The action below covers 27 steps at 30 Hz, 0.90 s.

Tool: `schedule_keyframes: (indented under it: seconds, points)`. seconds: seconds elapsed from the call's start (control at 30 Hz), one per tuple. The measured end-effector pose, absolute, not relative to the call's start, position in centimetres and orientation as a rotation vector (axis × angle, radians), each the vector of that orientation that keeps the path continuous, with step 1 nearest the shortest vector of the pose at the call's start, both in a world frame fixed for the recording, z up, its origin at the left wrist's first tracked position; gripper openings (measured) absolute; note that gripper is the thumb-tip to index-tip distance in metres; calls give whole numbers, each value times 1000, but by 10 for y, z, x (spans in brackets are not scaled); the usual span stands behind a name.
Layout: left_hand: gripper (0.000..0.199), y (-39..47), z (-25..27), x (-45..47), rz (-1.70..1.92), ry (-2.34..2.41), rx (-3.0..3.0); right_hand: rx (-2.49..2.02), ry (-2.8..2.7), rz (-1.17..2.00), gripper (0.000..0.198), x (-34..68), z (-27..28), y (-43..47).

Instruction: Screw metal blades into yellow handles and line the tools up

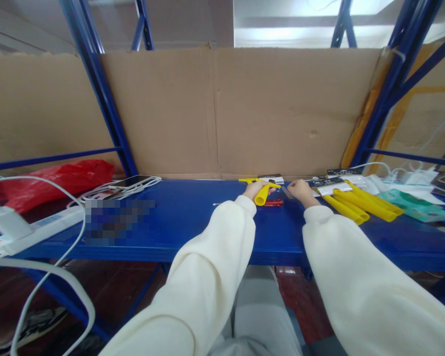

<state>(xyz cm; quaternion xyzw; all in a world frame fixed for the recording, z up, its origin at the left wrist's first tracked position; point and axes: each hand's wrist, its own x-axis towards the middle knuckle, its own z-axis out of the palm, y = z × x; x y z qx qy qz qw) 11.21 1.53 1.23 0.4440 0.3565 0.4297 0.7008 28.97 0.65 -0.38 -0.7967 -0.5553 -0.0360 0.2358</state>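
My left hand [255, 190] is closed around a yellow scraper-like tool [261, 198] with a hollow tube handle and a wide head. The handle's open end points toward me. Just below it on the blue table lies a red-handled screwdriver [273, 203], its shaft partly behind my hand and sleeve. My right hand [301, 191] has its fingers pinched together a short way to the right. By its fingertips is a thin grey strip [287, 192]; whether they grip it, I cannot tell. A black-and-white card [272, 178] lies behind my left hand.
More yellow tube-handled tools [373, 203] with black-and-white cards [332, 186] lie at right, beside a green plastic packet [415, 205]. At left are a red bag [66, 180], a white power strip [44, 230] and a cabled phone [135, 182]. Cardboard [244, 113] walls the back.
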Motion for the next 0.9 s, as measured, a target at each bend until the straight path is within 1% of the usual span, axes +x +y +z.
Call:
schedule_keyframes:
  seconds: [0.2, 0.3, 0.43, 0.63, 0.8, 0.9]
  points:
    - [29, 8, 25, 101, 953, 899, 1049, -2098, -1697, -13, 39, 279, -1, 7]
    - [28, 8, 29, 85, 1068, 915, 1180, -1991, -1868, 71, 42, 273, -3, 9]
    - [33, 12, 33, 54, 1213, 934, 1429, -1892, -2040, 204, 45, 266, -3, 12]
    - [55, 23, 24, 3, 1378, 989, 1790, -1845, -2153, 202, 45, 262, -6, 20]
    - [53, 22, 7, -21, 1361, 1169, 2039, -1944, -2113, 155, 42, 264, -9, 27]
    - [52, 18, 4, -21, 1339, 1196, 2137, -1944, -2115, 120, 37, 265, -10, 29]
